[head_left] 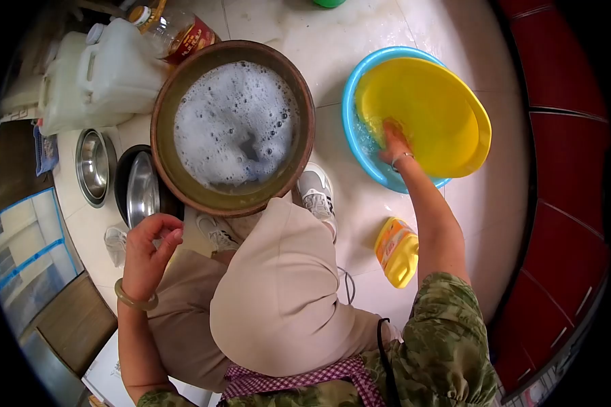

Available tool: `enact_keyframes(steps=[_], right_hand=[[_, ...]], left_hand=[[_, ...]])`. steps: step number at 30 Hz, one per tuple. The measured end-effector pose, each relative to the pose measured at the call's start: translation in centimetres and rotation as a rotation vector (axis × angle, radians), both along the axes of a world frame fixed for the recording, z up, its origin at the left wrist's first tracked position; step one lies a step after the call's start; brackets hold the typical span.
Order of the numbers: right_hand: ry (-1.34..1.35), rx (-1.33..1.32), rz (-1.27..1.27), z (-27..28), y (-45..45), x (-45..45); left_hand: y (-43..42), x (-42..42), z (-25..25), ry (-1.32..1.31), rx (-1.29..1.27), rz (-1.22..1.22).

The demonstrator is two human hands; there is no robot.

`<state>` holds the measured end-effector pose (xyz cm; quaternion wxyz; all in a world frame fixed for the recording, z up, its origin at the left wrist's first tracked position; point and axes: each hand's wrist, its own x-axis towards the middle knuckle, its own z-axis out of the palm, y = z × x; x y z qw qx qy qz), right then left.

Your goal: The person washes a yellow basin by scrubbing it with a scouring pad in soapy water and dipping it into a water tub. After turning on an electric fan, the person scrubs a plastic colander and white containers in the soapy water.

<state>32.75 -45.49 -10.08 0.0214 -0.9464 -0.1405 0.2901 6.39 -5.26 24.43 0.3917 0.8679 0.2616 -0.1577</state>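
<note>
Head view: see the right hand (395,142) down at the low side of the yellow tub (431,102), leaning partly inside the blue tub (351,122) of water (366,140) on the floor (332,129). Cannot tell whether spread or pinching (too splashy). See the left hand (149,251) loosely curled, seemingly with nothing in it. Best to tip 1 side low, swish gently all round, and spill less.

Suds (234,112) in L basin (163,136), tub (349,112) R

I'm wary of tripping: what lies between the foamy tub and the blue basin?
In the head view, only tiled floor lies straight between the foamy tub and the blue basin; a shoe stands off that stretch, nearer the tub.
</note>
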Motion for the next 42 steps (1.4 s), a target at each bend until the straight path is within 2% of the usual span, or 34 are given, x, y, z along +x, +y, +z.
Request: enact_keyframes(steps=[1, 2, 5, 8, 11, 13, 14, 18, 21, 22, 25, 28, 31, 32, 35, 38, 41, 42], right_hand=[[0.022, -0.210, 0.009, 2.1, 0.0, -0.3], [-0.167, -0.312, 0.052, 0.7, -1.3, -0.9], [-0.059, -0.349, -0.169, 0.5, -1.1, -0.6], [-0.214, -0.088, -0.137, -6.5, -2.9, -0.9], [-0.387, 0.088, 0.061, -8.1, -2.1, -1.0], [-0.330, 0.482, 0.113, -5.3, 0.2, -1.6], [-0.301, 0.681, 0.044, -2.4, 2.0, -2.2], [-0.251, 0.910, -0.169, -0.4, 5.3, -2.0], [0.000, 1.161, -0.403, 0.6, 6.4, -1.9], [0.085, 1.318, -0.532, 1.7, 7.1, -2.3], [0.241, 1.268, -0.690, 6.9, 7.1, -2.5], [0.268, 1.600, -0.896, 10.0, 6.9, -2.2], [0.341, 1.673, -0.950, 14.4, 5.2, -1.4], [0.171, 1.535, -0.747, 14.0, 4.4, -1.5], [-0.014, 0.827, -0.350, 9.5, 2.0, -3.5], [-0.117, 0.810, -0.440, 5.2, 1.5, -6.3], [-0.092, 0.705, -0.592, 6.4, 2.0, -6.1], [-0.208, 0.810, -0.588, 2.7, 0.5, -5.0]], left_hand=[[0.0, 0.0, 0.0, -0.012, 0.006, -0.011], [-0.1, -0.1, -0.1, -0.021, 0.010, -0.022], [-0.1, -0.4, -0.5, -0.040, 0.031, -0.051], [0.5, -0.9, -0.7, -0.004, 0.057, -0.127], [-0.2, -1.0, -0.7, -0.042, 0.043, -0.046], [-0.3, -1.1, -0.5, -0.041, 0.024, -0.032], [-0.2, -1.1, -0.5, -0.037, 0.016, -0.028], [-0.1, -1.0, -0.1, -0.035, 0.008, -0.018], [-0.1, -1.1, 0.0, -0.036, 0.007, -0.018], [0.0, -1.0, 0.0, -0.032, 0.004, -0.018], [0.0, -1.1, 0.1, -0.030, -0.024, -0.005], [-0.2, -0.9, 0.6, -0.032, -0.012, -0.015], [-0.5, -0.9, 0.7, -0.038, -0.013, -0.031], [-0.6, -0.9, 0.7, -0.043, -0.017, -0.031], [-1.0, -0.7, 1.2, -0.044, -0.024, -0.032], [-0.8, -1.0, 0.9, -0.109, -0.046, -0.022], [-0.5, -1.0, 1.3, -0.079, -0.056, -0.008], [-0.4, -1.0, 1.3, -0.088, -0.022, -0.037]])
